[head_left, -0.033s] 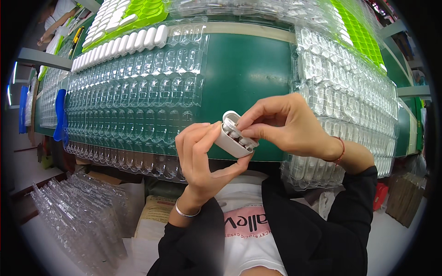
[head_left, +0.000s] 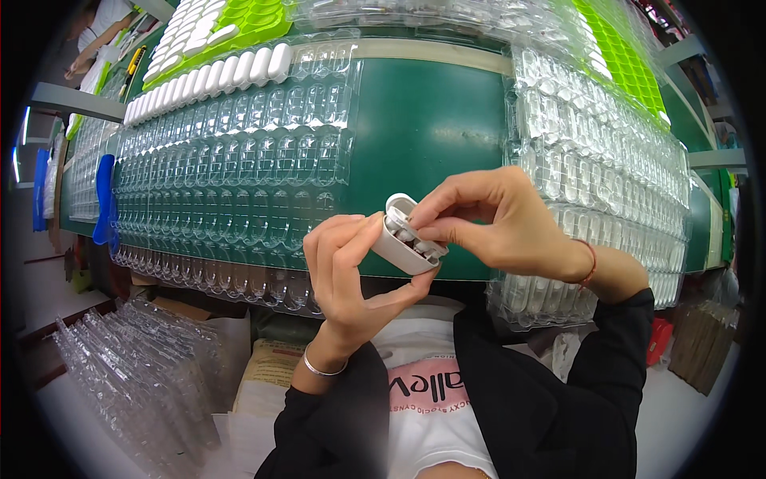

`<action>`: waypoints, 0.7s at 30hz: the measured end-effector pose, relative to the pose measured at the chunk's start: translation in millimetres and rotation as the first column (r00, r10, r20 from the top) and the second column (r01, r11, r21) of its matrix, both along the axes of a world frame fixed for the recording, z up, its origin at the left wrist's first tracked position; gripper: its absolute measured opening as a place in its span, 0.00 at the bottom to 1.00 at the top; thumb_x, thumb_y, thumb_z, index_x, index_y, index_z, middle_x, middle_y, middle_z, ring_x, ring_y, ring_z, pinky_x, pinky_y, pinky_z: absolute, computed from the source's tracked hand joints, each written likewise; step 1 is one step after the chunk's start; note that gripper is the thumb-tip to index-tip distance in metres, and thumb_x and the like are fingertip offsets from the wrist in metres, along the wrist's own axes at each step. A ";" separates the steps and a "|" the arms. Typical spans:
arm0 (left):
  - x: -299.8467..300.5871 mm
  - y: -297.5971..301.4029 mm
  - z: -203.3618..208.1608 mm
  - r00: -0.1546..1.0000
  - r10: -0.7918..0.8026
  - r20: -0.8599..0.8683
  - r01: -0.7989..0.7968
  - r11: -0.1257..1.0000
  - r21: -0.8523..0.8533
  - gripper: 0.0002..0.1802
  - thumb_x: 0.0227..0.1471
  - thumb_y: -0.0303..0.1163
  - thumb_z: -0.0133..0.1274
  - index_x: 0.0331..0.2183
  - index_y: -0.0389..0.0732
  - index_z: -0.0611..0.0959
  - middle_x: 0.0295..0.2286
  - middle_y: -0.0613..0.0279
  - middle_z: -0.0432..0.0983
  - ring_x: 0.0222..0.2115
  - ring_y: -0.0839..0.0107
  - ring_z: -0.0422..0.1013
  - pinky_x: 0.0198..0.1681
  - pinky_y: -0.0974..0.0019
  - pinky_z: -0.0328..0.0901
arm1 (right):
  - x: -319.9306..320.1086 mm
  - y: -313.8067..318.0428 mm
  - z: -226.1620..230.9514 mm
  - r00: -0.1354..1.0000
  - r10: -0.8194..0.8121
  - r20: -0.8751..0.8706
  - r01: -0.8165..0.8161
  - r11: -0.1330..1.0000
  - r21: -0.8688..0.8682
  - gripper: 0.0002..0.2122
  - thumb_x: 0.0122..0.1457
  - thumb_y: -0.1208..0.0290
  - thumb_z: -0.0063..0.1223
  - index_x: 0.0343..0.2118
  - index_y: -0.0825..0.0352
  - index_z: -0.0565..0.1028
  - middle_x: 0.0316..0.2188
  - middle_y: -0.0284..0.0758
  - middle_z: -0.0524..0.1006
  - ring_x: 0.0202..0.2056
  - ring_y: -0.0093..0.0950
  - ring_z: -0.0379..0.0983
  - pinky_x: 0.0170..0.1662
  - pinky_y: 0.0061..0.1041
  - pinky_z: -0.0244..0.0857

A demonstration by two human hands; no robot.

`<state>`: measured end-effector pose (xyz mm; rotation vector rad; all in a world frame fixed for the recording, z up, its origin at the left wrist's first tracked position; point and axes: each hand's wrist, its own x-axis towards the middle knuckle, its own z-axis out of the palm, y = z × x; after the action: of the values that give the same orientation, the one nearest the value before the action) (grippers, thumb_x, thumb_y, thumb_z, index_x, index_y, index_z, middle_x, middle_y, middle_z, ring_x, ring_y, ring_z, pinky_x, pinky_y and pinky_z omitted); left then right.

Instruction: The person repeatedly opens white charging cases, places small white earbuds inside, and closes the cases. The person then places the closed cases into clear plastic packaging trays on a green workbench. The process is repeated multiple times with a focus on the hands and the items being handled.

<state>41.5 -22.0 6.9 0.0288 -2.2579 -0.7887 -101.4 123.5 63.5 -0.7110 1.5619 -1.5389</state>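
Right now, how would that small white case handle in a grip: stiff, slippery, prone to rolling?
The white case looks like rigid moulded plastic, so probably stiff. The left hand cradles it loosely and the right hand works at its open top, suggesting it is light. Its glossy, rounded shell could be slippery and may roll if set down.
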 end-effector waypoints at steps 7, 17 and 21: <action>1.7 -0.8 4.0 1.000 0.012 0.008 -0.012 1.000 -0.014 0.41 0.24 0.29 0.75 0.45 0.39 0.76 0.39 0.60 0.73 0.39 0.58 0.70 0.44 0.57 0.65 | 13.1 1.1 -5.6 0.956 -0.052 -0.289 0.032 0.997 -0.075 0.03 0.54 0.84 0.59 0.32 0.72 0.81 0.29 0.37 0.82 0.34 0.22 0.80 0.38 0.22 0.75; 1.3 -1.7 6.9 0.999 0.035 -0.005 -0.036 0.995 -0.096 0.41 0.23 0.28 0.73 0.46 0.40 0.75 0.38 0.61 0.72 0.40 0.58 0.69 0.44 0.57 0.64 | 20.3 0.9 -10.7 0.931 -0.132 -0.341 0.085 0.985 -0.149 0.05 0.51 0.87 0.58 0.31 0.73 0.80 0.29 0.39 0.82 0.33 0.26 0.82 0.38 0.23 0.75; -2.6 -2.0 11.2 0.999 0.034 -0.020 -0.036 0.993 -0.110 0.42 0.23 0.28 0.73 0.46 0.40 0.75 0.38 0.61 0.72 0.40 0.57 0.69 0.45 0.57 0.64 | 19.7 0.6 -8.4 0.904 -0.136 -0.405 0.079 0.985 -0.154 0.05 0.50 0.88 0.56 0.29 0.74 0.79 0.29 0.39 0.82 0.33 0.27 0.82 0.39 0.23 0.75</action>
<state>38.9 -24.0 18.1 0.0094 -2.2746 -0.6421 -81.6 124.1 55.1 -1.1018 1.8424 -1.6613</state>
